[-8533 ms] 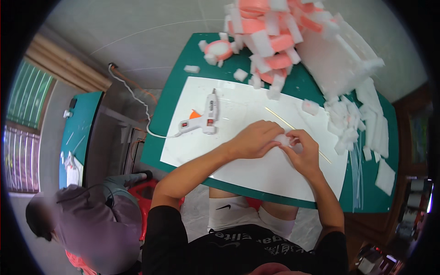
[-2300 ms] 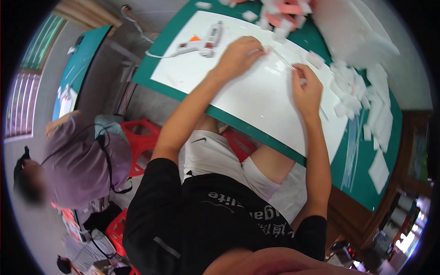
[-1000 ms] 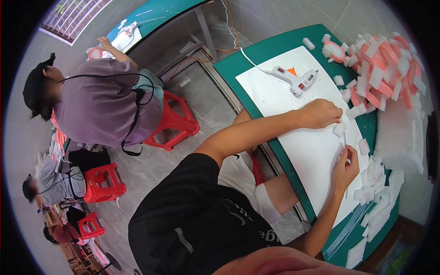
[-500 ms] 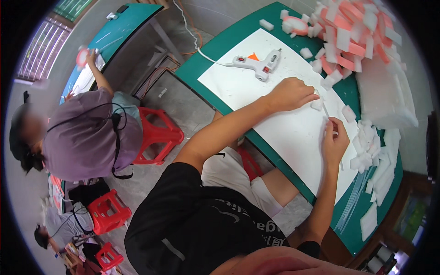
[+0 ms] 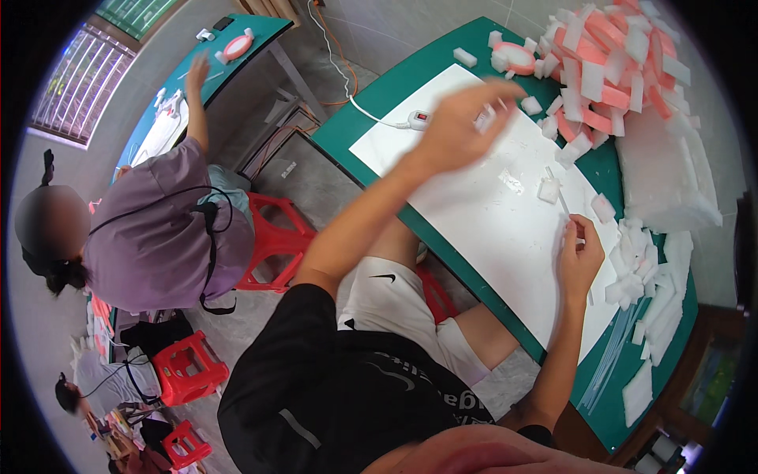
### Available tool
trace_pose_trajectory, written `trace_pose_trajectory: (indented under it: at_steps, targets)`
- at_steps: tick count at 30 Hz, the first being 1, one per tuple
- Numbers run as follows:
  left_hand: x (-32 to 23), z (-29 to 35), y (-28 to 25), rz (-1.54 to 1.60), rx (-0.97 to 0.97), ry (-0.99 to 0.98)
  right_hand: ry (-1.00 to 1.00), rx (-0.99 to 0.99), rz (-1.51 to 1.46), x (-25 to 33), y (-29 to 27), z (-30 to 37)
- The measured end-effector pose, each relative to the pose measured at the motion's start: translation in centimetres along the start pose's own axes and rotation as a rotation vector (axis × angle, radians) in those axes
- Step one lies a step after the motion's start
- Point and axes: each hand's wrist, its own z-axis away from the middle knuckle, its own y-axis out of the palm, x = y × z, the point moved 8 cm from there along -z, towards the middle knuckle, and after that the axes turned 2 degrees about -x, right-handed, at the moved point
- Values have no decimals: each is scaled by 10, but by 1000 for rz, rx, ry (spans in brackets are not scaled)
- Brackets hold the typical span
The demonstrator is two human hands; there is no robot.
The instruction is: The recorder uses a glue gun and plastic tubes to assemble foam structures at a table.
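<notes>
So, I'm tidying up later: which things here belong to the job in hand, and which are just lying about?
Seemingly in use:
thin stick, held in the right hand
white foam block, at the stick
glue gun, mostly hidden by the blurred left hand
white board

Seemingly lying about:
pink-and-white foam pile
loose white foam pieces
thin pale strips

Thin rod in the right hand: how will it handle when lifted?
The thin rod is probably fairly stiff: it runs straight beyond the right hand. Likely light, being so slender. The far end may dip if the white block there is attached, though the picture doesn't settle that.
</notes>
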Motion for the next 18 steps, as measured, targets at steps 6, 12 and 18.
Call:
trace_pose_trajectory:
  at_steps: [6,12,18]
  targets:
    - [104,-55,-241,-1039,-279,68,35,-39,-10,-16,-2,-1]
    - [305,-15,-456,-1646,56,-748,96,-152,-55,-35,-3,1]
    - [386,-7,-526,-1694,114,-956,-137,-271,211,-18,-8,10]
